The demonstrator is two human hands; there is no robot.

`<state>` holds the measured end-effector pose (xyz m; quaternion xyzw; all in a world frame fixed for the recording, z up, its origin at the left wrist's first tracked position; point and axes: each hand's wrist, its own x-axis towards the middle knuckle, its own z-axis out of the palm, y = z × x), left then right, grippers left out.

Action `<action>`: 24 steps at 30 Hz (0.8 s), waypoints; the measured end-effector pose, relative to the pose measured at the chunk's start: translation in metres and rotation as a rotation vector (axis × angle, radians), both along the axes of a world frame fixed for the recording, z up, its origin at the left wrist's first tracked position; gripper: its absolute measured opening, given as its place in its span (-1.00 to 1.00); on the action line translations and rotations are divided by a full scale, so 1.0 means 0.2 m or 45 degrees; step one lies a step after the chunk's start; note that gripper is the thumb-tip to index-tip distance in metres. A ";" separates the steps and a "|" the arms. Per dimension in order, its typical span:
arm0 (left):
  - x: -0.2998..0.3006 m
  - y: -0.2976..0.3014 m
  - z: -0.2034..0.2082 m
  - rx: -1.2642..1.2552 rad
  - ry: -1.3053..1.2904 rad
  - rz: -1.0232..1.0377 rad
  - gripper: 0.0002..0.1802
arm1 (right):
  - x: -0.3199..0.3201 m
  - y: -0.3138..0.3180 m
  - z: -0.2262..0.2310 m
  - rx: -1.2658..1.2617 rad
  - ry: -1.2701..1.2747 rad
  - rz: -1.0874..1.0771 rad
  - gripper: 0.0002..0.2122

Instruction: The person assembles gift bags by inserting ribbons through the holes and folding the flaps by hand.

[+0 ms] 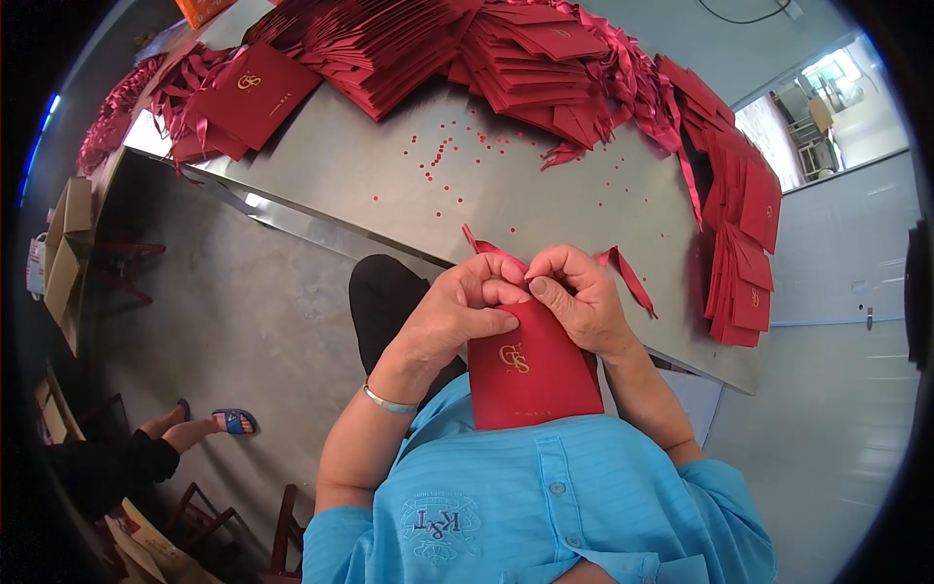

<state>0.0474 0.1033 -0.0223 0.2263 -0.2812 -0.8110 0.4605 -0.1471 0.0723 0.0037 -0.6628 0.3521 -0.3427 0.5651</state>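
A red paper bag [533, 384] with a gold emblem hangs upright in front of my blue shirt, at the table's near edge. My left hand [465, 310] grips its top edge, thumb on the front face and fingers curled behind. At the same edge my right hand [582, 300] is closed in a pinch, its fingertips meeting those of the left. A red ribbon [479, 240] shows beyond the left fingers, and another ribbon end [632, 282] trails right of the right hand. The exact spot pinched between the fingertips is hidden.
On the metal table [331, 165], stacks of red bags [379, 49] line the far side, with more bags [744, 204] at right. Loose ribbons [632, 88] and small red dots [438, 156] lie about. Another person's sandalled foot [233, 420] and cardboard boxes [70, 253] are at left.
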 end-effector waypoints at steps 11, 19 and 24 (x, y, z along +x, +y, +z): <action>-0.02 0.00 -0.03 0.048 0.160 -0.030 -0.56 | 0.02 0.01 -0.01 -0.235 0.022 0.005 -0.92; -0.04 0.04 0.01 -0.007 -0.040 0.114 -0.58 | 0.01 -0.01 -0.02 -0.322 0.088 -0.046 -0.93; -0.05 0.04 0.02 0.006 -0.022 0.136 -0.61 | 0.02 -0.01 0.01 -0.410 0.129 -0.034 -0.92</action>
